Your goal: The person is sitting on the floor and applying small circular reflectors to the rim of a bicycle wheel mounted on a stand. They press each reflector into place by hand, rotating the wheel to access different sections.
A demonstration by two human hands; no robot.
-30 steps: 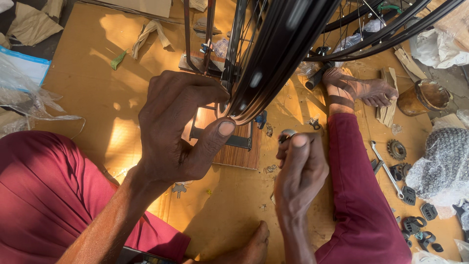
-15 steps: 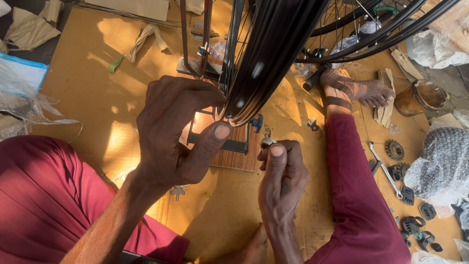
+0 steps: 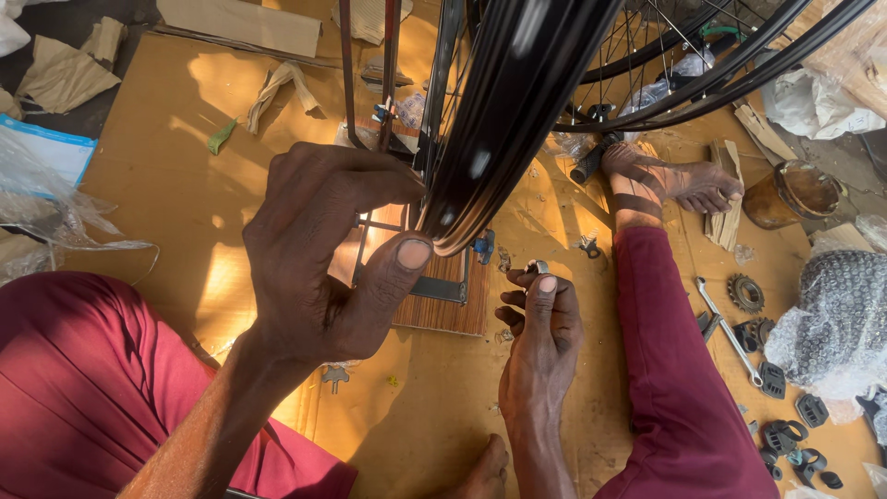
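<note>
My left hand (image 3: 328, 254) grips the edge of a black bicycle wheel rim (image 3: 504, 120) that stands upright in a metal stand (image 3: 365, 74), thumb pressed against the rim's lower edge. My right hand (image 3: 540, 319) is below and to the right of the rim, fingers closed around a small metal part (image 3: 540, 267) pinched at the fingertips. A second spoked wheel (image 3: 702, 65) leans behind the rim. I sit on brown cardboard (image 3: 185, 166), legs in maroon trousers (image 3: 674, 370) spread on both sides.
A wooden board (image 3: 443, 300) lies under the rim. A spanner (image 3: 730, 334), a sprocket (image 3: 745, 294) and several small black parts (image 3: 795, 434) lie at the right, next to a bubble-wrapped bundle (image 3: 841, 314) and a tin (image 3: 795, 192). Plastic and paper scraps lie at the left.
My right hand has shifted left and lower, nearer the rim, still pinching the small part. My left hand keeps its hold on the rim.
</note>
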